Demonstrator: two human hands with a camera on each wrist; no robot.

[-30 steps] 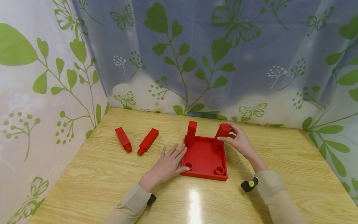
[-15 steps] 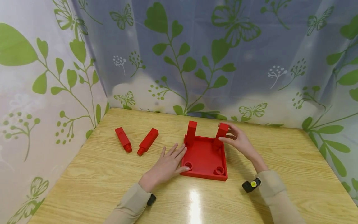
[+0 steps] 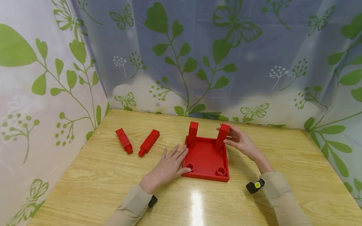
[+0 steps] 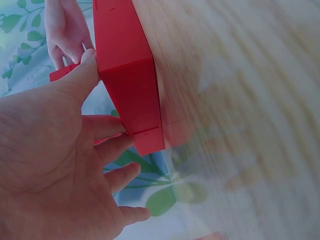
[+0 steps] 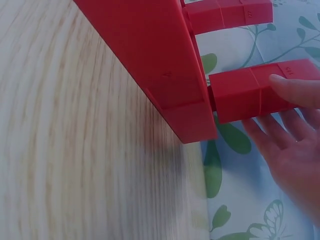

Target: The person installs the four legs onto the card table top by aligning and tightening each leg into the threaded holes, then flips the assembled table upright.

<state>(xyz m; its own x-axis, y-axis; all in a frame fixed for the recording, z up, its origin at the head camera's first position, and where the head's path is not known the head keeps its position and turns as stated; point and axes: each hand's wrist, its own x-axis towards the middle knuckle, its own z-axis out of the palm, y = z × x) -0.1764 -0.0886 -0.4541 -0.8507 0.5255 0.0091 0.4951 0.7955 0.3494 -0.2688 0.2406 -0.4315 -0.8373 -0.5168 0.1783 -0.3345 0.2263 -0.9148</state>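
Now post (image 3: 222, 136) straighter, right hand (image 3: 244, 144) edged outward

Left hand (image 3: 165, 168), bare — plain beige long fabric sleeve (image 3: 131, 205); small black wrist device (image 3: 153, 201). Right hand (image 3: 244, 145), bare — matching beige fabric sleeve (image 3: 284, 197); blocky black wrist unit (image 3: 251, 188), yellow patch (image 3: 257, 185).

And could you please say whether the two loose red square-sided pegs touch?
Apart: the head view shows wood-grain table between the left peg and right peg, even where they come closest.
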